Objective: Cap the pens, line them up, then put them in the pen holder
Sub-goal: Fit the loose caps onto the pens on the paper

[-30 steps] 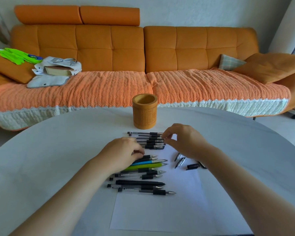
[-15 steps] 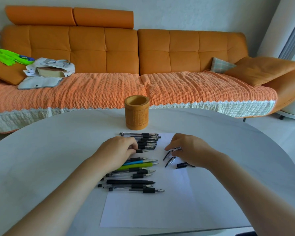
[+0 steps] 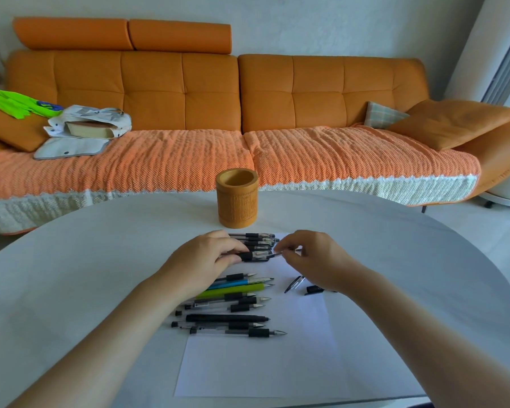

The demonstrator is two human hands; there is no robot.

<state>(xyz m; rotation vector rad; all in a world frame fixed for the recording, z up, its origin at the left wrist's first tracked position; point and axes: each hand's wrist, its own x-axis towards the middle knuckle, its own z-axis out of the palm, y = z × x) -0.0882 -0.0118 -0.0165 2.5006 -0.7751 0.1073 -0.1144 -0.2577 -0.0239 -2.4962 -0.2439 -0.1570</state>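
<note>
Rows of uncapped pens (image 3: 233, 318) lie on white paper (image 3: 262, 366); my left hand (image 3: 206, 260) grips one black-gripped pen (image 3: 255, 255), my right hand (image 3: 312, 260) pinches a small cap (image 3: 277, 254) at its tip, near the round orange-brown pen holder (image 3: 237, 198).

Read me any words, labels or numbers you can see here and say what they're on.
Nothing can be read.
Pen holder: carved marks on its front, too blurred.
Pens in the far row: barrel labels, too small.
Green item on the sofa: blue print, too blurred.
</note>
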